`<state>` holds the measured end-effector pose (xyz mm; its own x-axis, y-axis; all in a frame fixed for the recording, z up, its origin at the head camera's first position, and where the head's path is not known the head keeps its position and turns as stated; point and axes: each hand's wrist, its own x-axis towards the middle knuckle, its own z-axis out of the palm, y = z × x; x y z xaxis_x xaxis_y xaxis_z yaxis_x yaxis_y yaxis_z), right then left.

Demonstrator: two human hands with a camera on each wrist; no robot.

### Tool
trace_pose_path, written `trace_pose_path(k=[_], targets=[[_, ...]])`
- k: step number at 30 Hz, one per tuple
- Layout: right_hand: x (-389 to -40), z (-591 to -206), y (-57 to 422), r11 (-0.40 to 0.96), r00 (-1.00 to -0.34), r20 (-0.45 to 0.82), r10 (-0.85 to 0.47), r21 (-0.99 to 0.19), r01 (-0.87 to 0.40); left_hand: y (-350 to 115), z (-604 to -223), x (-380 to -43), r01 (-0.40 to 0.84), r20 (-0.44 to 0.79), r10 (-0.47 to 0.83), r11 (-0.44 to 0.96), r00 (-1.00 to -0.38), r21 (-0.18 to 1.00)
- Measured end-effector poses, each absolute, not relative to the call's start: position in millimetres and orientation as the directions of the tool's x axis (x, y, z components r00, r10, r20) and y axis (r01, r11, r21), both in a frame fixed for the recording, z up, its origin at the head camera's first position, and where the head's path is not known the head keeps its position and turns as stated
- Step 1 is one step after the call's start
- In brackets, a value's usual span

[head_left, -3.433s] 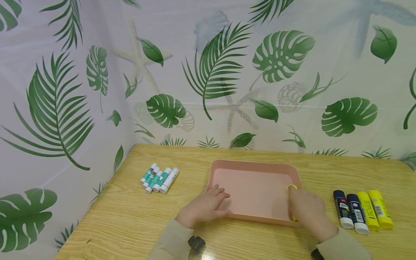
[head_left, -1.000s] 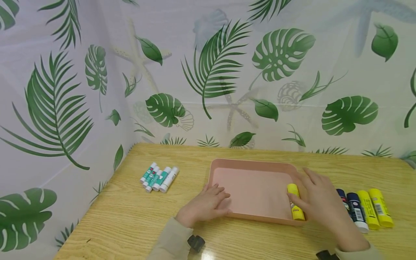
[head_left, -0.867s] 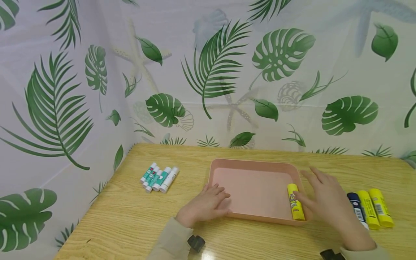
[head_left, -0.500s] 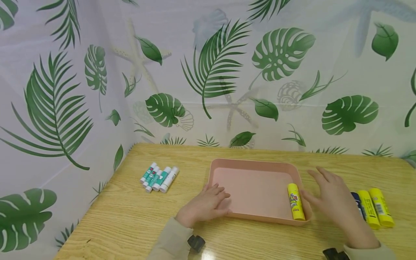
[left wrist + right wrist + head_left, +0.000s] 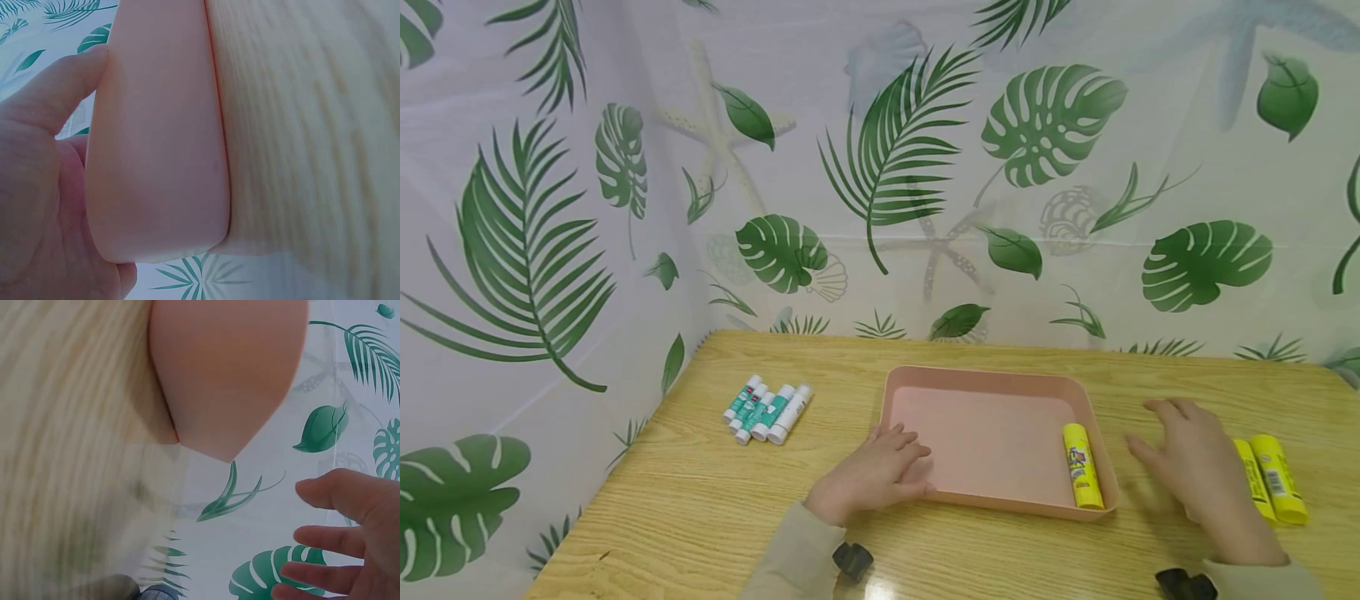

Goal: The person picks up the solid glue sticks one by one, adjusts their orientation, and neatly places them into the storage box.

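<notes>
My left hand (image 5: pixel 872 475) rests over the near left corner of a shallow pink tray (image 5: pixel 985 379), fingers relaxed; in the left wrist view its thumb touches the tray wall (image 5: pixel 156 144). Inside the tray, along the right wall, lies a yellow glue stick (image 5: pixel 1083 467). My right hand (image 5: pixel 1198 462) hovers to the right of the tray, thumb and fingers apart with nothing between them. It covers the navy glue sticks from the head view. Just past it lie two yellow glue sticks (image 5: pixel 1280 479), the left one partly hidden. The right wrist view shows the spread fingers (image 5: pixel 325 540).
Several small green-and-white glue sticks (image 5: pixel 767 410) lie side by side at the left of the wooden table (image 5: pixel 700 517). A leaf-print cloth (image 5: pixel 910 167) hangs behind the table and along its left side.
My right hand let go of the yellow glue stick in the tray, lifted off and moved right, over the navy glue sticks. The left hand has stayed on the tray.
</notes>
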<state>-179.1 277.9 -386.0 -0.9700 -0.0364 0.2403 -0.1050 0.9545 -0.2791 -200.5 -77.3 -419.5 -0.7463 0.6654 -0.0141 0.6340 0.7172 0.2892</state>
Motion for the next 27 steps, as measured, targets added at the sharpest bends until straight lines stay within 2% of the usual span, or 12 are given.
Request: trace_pose_path(k=[7,16,27], targets=[[-178.9,-386.0,290.1,0.961,-0.999,0.046,0.007,-0.277,-0.006,-77.2,-421.2,-200.4,0.621,-0.031,0.662,0.718,-0.749,0.314],[-185.1,-387.4,304.1,0.964,-0.986,-0.159,0.049,-0.251,0.088,-77.1,-423.4,-200.9,0.620,-0.031,0.660,0.720,-0.750,0.311],[-186.7,-390.8,311.2,0.958,-0.968,-0.242,0.059,-0.258,0.123,-77.5,-423.3,-200.4,0.621,-0.036,0.660,0.722,-0.750,0.306]])
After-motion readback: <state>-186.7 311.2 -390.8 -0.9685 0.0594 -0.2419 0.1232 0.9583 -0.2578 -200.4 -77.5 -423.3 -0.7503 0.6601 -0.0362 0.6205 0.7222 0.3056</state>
